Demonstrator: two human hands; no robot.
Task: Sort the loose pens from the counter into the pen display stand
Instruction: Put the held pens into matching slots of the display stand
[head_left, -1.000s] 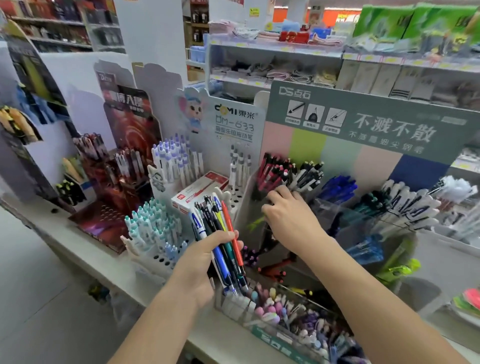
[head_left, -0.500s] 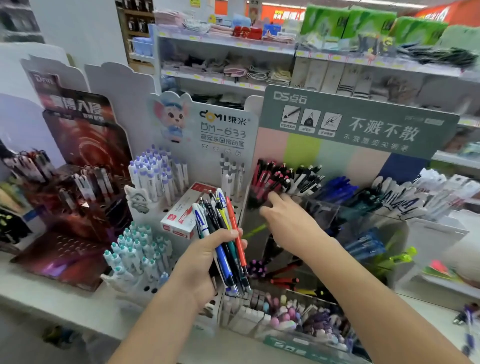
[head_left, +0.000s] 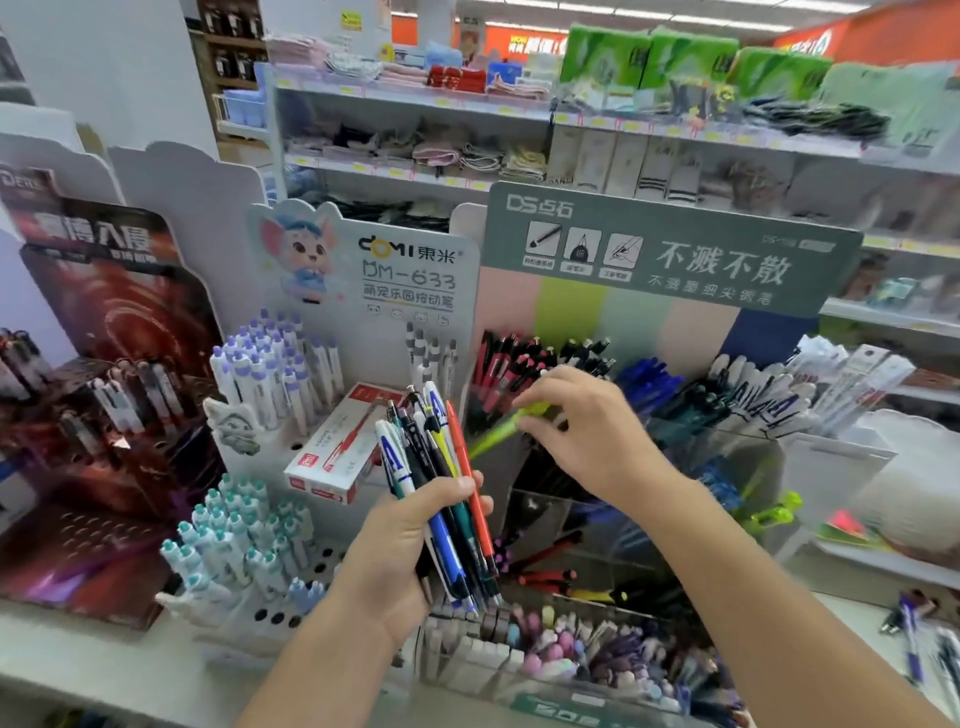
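the left hand (head_left: 410, 540) curls its fingers round a bundle of slim, smooth plastic pens (head_left: 441, 488), fanned upward, near the middle of the scene. the right hand (head_left: 587, 431) pinches a blurred yellow-green pen (head_left: 501, 428) at its fingertips, barrel slanting down to the left, just in front of the clear acrylic pen display stand (head_left: 675, 467) with its green card header. more loose pens (head_left: 914, 639) lie on the pale worktop (head_left: 78, 670) at far right.
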